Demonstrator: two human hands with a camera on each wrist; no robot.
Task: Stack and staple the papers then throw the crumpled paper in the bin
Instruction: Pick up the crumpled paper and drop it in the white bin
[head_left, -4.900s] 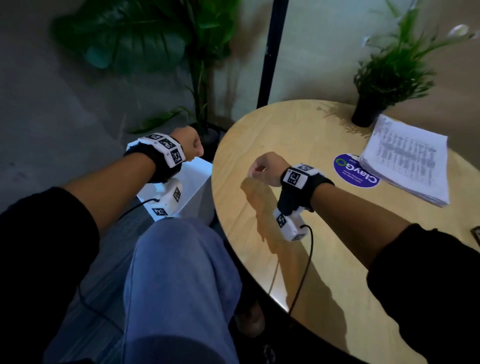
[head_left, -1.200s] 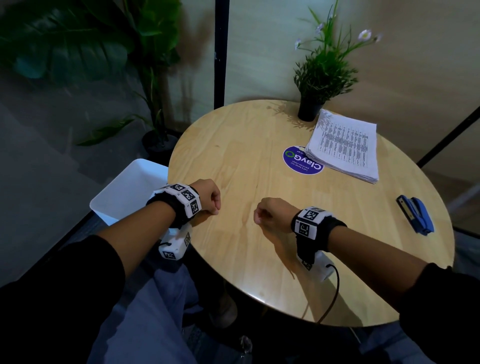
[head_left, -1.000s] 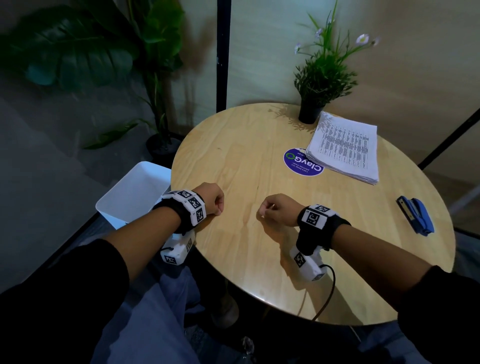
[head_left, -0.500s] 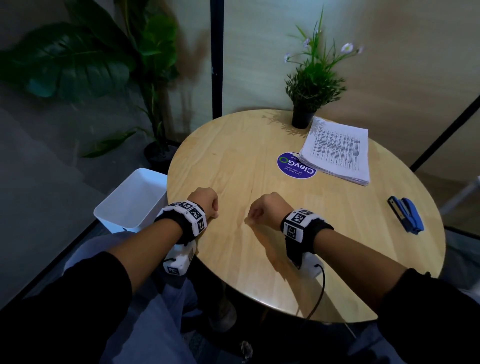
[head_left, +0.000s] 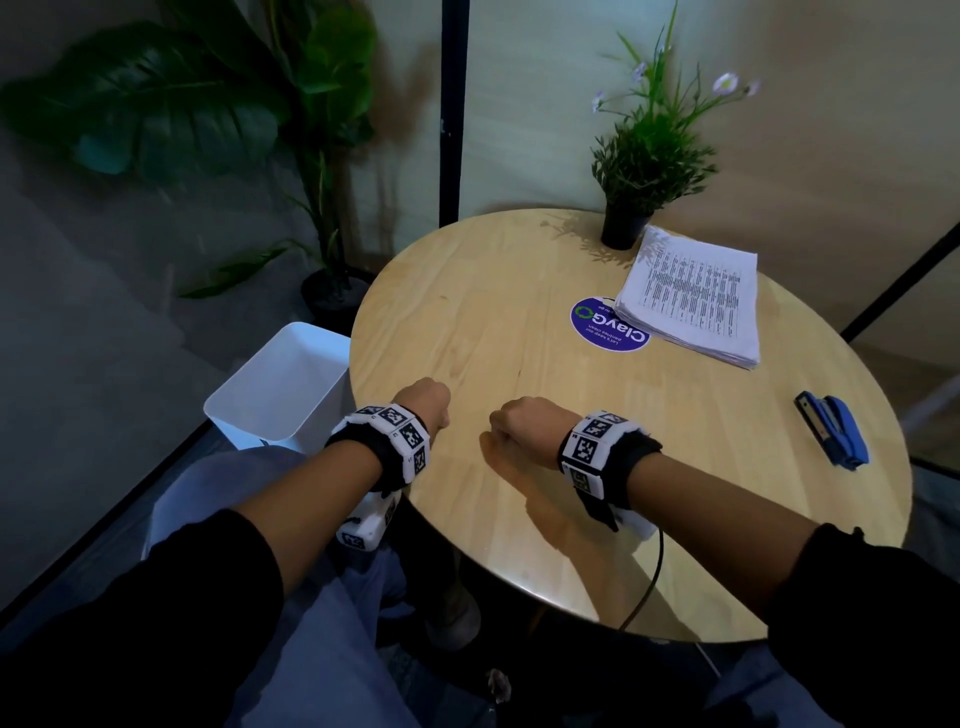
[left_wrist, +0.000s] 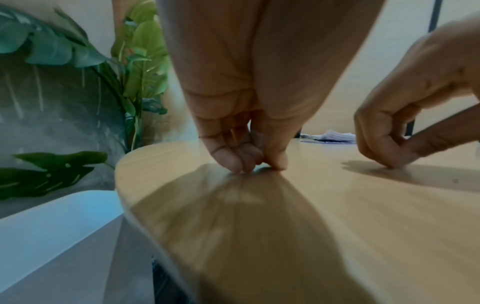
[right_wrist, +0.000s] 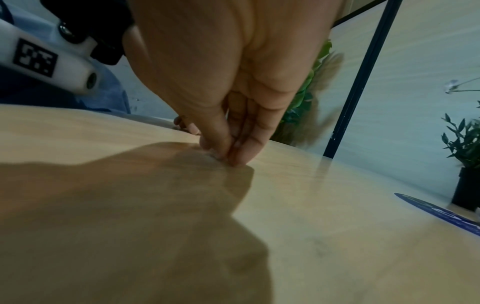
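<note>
A stack of printed papers (head_left: 691, 296) lies at the far right of the round wooden table (head_left: 493, 291), also seen low in the left wrist view as papers (left_wrist: 335, 135). A blue stapler (head_left: 831, 434) lies near the right edge. The white bin (head_left: 280, 384) stands on the floor left of the table. My left hand (head_left: 428, 400) and right hand (head_left: 519, 421) rest as fists on the near left part of the table, far from papers and stapler. Their curled fingertips touch the wood, left hand (left_wrist: 249, 162) and right hand (right_wrist: 228, 152), holding nothing. No crumpled paper shows.
A small potted plant (head_left: 649, 156) stands behind the papers, and a round blue sticker (head_left: 602, 327) lies beside them. A large leafy plant (head_left: 208, 104) and a black post (head_left: 449, 104) stand behind the bin. Bare wood lies between my hands and the papers.
My left hand has come from above the bin onto the table's edge. Over the last second both fists have stayed side by side, only the view shifting slightly.
</note>
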